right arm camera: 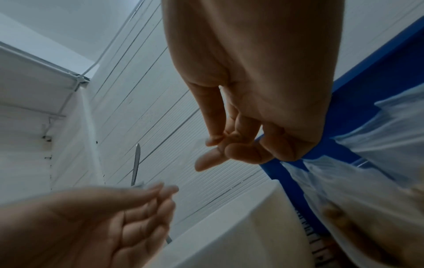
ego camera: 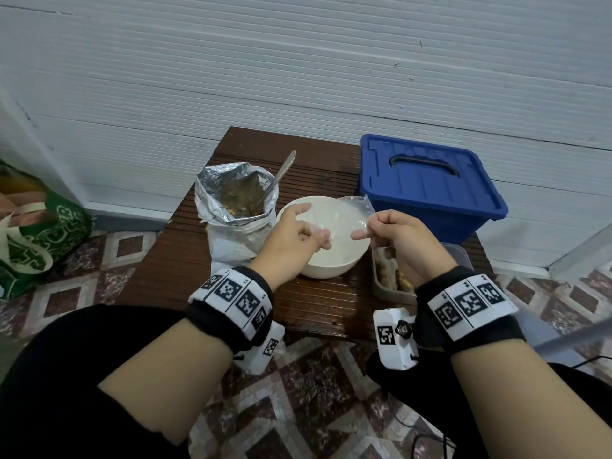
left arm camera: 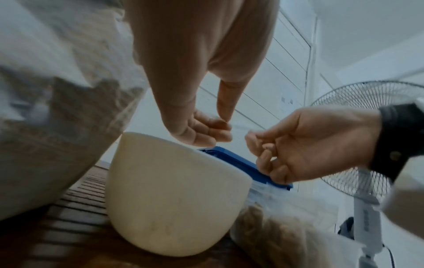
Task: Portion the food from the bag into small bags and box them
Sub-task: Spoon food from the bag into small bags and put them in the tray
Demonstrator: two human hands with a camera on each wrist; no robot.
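Above the white bowl (ego camera: 323,236), the left hand (ego camera: 291,240) and right hand (ego camera: 397,236) each pinch an edge of a small clear bag (ego camera: 344,217), apparently opening it; next likely comes spooning food from the foil bag (ego camera: 236,200).

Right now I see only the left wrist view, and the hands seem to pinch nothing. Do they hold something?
Observer: Yes. In the head view the left hand and the right hand pinch a clear small bag over the bowl.
Operator: Where is the spoon?
Observer: The spoon stands in the open foil bag, left of the bowl.
Operator: Is the blue box open?
Observer: No, the lid of the box is on.
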